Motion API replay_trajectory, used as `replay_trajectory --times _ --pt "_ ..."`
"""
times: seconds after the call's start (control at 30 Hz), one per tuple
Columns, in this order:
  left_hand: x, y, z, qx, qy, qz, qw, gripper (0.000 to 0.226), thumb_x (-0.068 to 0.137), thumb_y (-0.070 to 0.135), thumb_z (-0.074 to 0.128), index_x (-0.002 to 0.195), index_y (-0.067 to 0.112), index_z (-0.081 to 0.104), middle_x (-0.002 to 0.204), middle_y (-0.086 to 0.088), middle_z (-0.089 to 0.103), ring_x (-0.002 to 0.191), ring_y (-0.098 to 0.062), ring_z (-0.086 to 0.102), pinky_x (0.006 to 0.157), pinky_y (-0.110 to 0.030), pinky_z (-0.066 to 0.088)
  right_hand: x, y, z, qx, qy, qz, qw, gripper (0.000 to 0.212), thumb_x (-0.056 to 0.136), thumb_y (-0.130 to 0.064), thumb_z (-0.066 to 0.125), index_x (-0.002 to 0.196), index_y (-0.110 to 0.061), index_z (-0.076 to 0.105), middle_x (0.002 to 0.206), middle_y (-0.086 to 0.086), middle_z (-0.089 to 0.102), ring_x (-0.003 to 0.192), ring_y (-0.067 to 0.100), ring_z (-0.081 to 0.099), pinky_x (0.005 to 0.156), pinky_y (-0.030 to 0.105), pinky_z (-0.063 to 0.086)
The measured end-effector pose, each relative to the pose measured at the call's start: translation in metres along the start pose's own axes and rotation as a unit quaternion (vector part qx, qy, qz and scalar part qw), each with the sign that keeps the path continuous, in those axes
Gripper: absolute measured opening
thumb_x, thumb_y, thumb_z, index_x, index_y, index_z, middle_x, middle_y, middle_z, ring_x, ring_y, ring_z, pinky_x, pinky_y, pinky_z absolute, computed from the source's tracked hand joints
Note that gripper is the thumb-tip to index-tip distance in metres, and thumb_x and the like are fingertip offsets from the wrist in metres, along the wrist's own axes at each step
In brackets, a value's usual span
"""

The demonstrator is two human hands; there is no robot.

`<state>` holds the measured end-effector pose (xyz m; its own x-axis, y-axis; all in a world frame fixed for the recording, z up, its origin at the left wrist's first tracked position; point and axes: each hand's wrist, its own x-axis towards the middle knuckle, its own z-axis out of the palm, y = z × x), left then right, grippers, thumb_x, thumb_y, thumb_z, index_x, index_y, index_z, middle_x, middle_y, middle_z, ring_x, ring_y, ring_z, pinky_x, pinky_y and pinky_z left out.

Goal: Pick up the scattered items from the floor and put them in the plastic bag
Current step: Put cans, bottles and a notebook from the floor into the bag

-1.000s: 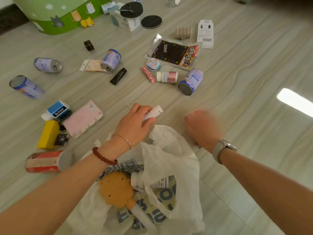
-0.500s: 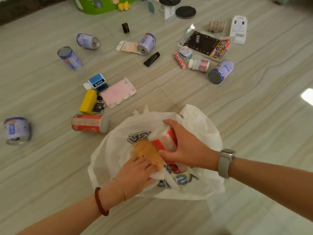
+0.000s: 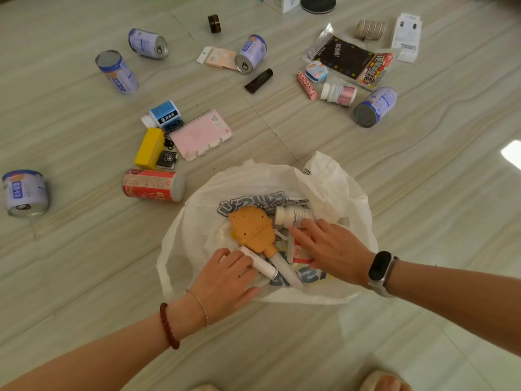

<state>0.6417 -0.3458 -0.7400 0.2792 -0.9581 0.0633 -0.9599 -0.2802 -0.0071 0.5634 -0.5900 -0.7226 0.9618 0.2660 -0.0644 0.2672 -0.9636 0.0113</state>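
Note:
The white plastic bag (image 3: pixel 197 210) lies open on the floor in front of me. Inside it are an orange toy (image 3: pixel 252 231), a white bottle (image 3: pixel 293 215), a white tube (image 3: pixel 260 263) and a red-and-white can (image 3: pixel 300 252). My left hand (image 3: pixel 225 280) is at the bag's near edge, fingers fairly straight and resting against the white tube. My right hand (image 3: pixel 332 249) lies flat with spread fingers on the red-and-white can. Neither hand grips anything.
On the floor beyond the bag lie a red can (image 3: pixel 152 185), a yellow box (image 3: pixel 149 148), a pink notebook (image 3: pixel 201 134), several blue-and-white cans such as (image 3: pixel 375 107), a black tube (image 3: pixel 258 80) and a snack packet (image 3: pixel 349 60).
The left hand brought the white tube and the right hand the red-and-white can into the bag. Both hands have since let go and now lie on them.

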Motion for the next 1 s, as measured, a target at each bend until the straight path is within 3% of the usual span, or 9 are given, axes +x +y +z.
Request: replay_trajectory --times 0.1,0.27,0.43,0.53,0.67,0.73,0.83,0.9,1.0 --pt "-0.008 0.011 0.005 0.003 -0.028 0.053 0.998 0.041 0.073 0.056 0.044 0.082 0.022 0.066 0.085 0.004 0.065 0.082 -0.016 0.055 0.078 -0.031 0.034 -0.007 0.001 -0.006 0.012 0.05 -0.033 0.998 0.062 0.067 -0.045 0.072 0.116 -0.013 0.05 0.109 0.009 0.062 0.085 0.025 0.062 0.066 0.036 0.057" --pt "-0.002 0.008 0.016 0.014 0.024 0.098 0.995 0.022 0.077 0.014 0.052 0.057 0.023 0.057 0.062 0.006 0.061 0.059 -0.015 0.057 0.063 -0.026 0.039 -0.041 -0.023 0.0 -0.004 0.005 -0.178 0.984 0.05 0.079 -0.056 0.044 0.108 -0.019 0.059 0.1 -0.003 0.066 0.092 0.016 0.062 0.08 0.032 0.053" --pt "0.017 -0.003 -0.004 -0.09 0.024 -0.018 0.995 0.031 0.099 0.034 0.02 0.078 0.027 0.042 0.05 0.011 0.058 0.042 -0.005 0.052 0.037 -0.018 0.033 -0.046 -0.024 0.007 0.025 -0.012 -0.135 0.99 0.012 0.073 -0.026 0.069 0.08 -0.02 0.06 0.065 -0.007 0.061 0.059 0.013 0.057 0.061 0.026 0.053" --pt "0.022 -0.003 -0.024 -0.13 0.077 -0.054 0.987 0.039 0.099 0.038 0.009 0.081 0.027 0.041 0.047 0.009 0.058 0.036 -0.006 0.048 0.034 -0.017 0.031 -0.034 -0.012 -0.011 0.11 0.006 -0.095 0.989 0.032 0.061 -0.01 0.08 0.078 -0.02 0.055 0.06 -0.008 0.06 0.047 0.01 0.054 0.045 0.016 0.045" --pt "0.03 -0.014 -0.053 -0.276 0.149 -0.051 0.948 0.034 0.097 0.04 0.024 0.087 0.022 0.05 0.058 0.003 0.065 0.059 -0.013 0.051 0.045 -0.019 0.037 -0.028 -0.005 -0.033 0.169 0.02 -0.067 0.983 0.042 0.061 -0.001 0.075 0.091 -0.019 0.05 0.062 -0.007 0.06 0.038 0.01 0.047 0.041 0.012 0.022" --pt "0.029 -0.017 -0.058 -0.237 0.092 -0.02 0.967 0.036 0.095 0.04 0.027 0.085 0.021 0.056 0.062 0.004 0.066 0.056 -0.011 0.053 0.045 -0.015 0.033 -0.026 -0.01 -0.038 0.186 0.0 -0.078 0.979 0.025 0.075 -0.007 0.061 0.095 -0.018 0.051 0.065 -0.006 0.062 0.04 0.01 0.049 0.043 0.013 0.024" --pt "0.016 -0.021 -0.045 -0.214 -0.116 -0.004 0.97 0.055 0.082 0.049 0.016 0.092 0.02 0.061 0.081 -0.001 0.068 0.068 -0.023 0.064 0.056 -0.023 0.035 -0.016 -0.017 -0.038 0.197 -0.156 -0.113 0.961 0.018 0.094 -0.02 0.044 0.104 -0.014 0.057 0.088 0.003 0.067 0.071 0.021 0.063 0.061 0.023 0.041" --pt "0.007 -0.025 -0.041 -0.198 -0.136 0.004 0.971 0.046 0.084 0.049 0.025 0.087 0.026 0.064 0.077 0.005 0.067 0.065 -0.019 0.065 0.052 -0.02 0.037 -0.005 -0.017 -0.039 0.187 -0.192 -0.129 0.955 0.027 0.097 -0.029 0.036 0.105 -0.015 0.058 0.096 0.004 0.065 0.083 0.023 0.06 0.07 0.028 0.042" --pt "0.006 -0.037 -0.05 -0.228 -0.074 -0.06 0.969 0.03 0.085 0.045 0.04 0.086 0.03 0.066 0.082 0.012 0.068 0.072 -0.009 0.063 0.053 -0.018 0.048 0.015 -0.013 -0.045 0.178 -0.097 -0.14 0.969 0.03 0.091 -0.035 0.036 0.097 -0.02 0.061 0.087 -0.002 0.063 0.074 0.017 0.058 0.059 0.026 0.044"
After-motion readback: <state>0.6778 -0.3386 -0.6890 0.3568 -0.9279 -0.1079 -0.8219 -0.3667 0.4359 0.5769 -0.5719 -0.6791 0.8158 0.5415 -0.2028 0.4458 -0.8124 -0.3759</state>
